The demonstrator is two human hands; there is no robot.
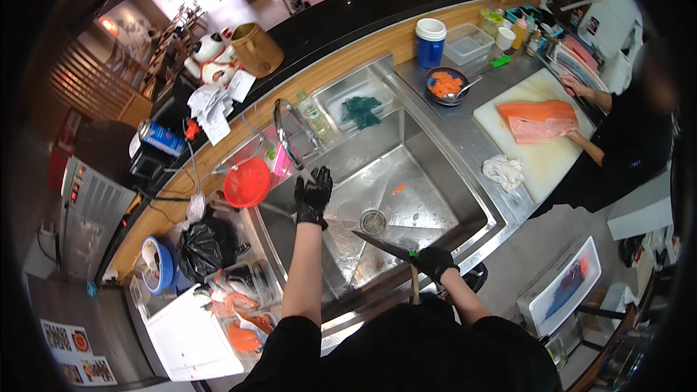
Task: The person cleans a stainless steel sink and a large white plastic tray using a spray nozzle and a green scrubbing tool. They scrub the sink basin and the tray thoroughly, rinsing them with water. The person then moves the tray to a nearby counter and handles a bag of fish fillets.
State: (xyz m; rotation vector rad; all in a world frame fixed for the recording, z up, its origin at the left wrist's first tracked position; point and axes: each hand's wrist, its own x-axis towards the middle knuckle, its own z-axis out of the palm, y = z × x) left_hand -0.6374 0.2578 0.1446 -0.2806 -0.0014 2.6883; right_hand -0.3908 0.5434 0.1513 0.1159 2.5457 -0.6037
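My left hand [313,196], in a black glove, is under the spout of the chrome faucet [288,130], and a stream of water falls on it. Its fingers are apart and nothing shows in it. My right hand [435,264], gloved in black too, grips the green handle of a kitchen knife [384,246]. The blade points left over the near part of the stainless steel sink [419,174]. Around the drain [373,221] the basin is wet, and a small orange scrap [399,189] lies on its floor.
At the right, a co-worker's hands hold a knife and a salmon fillet [536,120] on a white cutting board [495,125]. A red bowl [246,182] sits left of the faucet. Lower left are containers with salmon pieces [242,336] and a white board [190,337].
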